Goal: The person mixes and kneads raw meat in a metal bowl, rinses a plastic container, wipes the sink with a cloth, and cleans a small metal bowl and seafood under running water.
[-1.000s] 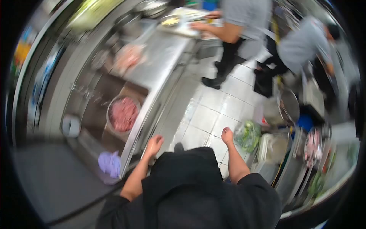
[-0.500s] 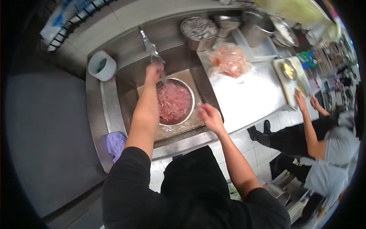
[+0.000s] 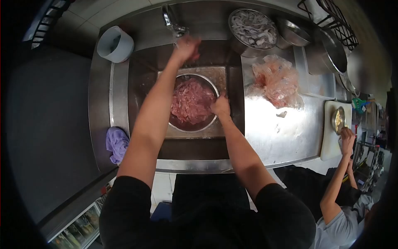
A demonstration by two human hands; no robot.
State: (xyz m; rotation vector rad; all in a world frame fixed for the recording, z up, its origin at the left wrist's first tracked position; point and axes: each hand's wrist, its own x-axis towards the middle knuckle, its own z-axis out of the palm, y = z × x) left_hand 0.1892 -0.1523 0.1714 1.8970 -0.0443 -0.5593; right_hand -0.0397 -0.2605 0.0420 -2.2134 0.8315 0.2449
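Observation:
A round metal bowl [image 3: 216, 89] sits in the sink, filled with pieces of raw reddish-pink meat [image 3: 191, 101] in some liquid. At the bowl's right rim is my right hand [image 3: 221, 106], its fingers closed on the edge. My left hand [image 3: 188, 49] is above the back of the sink, just below the spout of the faucet [image 3: 169, 18] and apart from the meat. Motion smears its fingers, so its grip does not show.
The sink [image 3: 143, 62] has a white tub [image 3: 124, 43] and a purple cloth [image 3: 117, 143] at its left. On the right stand a pot of greyish pieces [image 3: 253, 29], a plastic bag of pinkish food [image 3: 277, 81] and a cutting board [image 3: 329, 143], where another person's hand [image 3: 347, 141] works.
My right hand has moved from beside the bowl onto its rim. The left remains near the faucet, where the water stream seen before no longer shows. My view has turned right.

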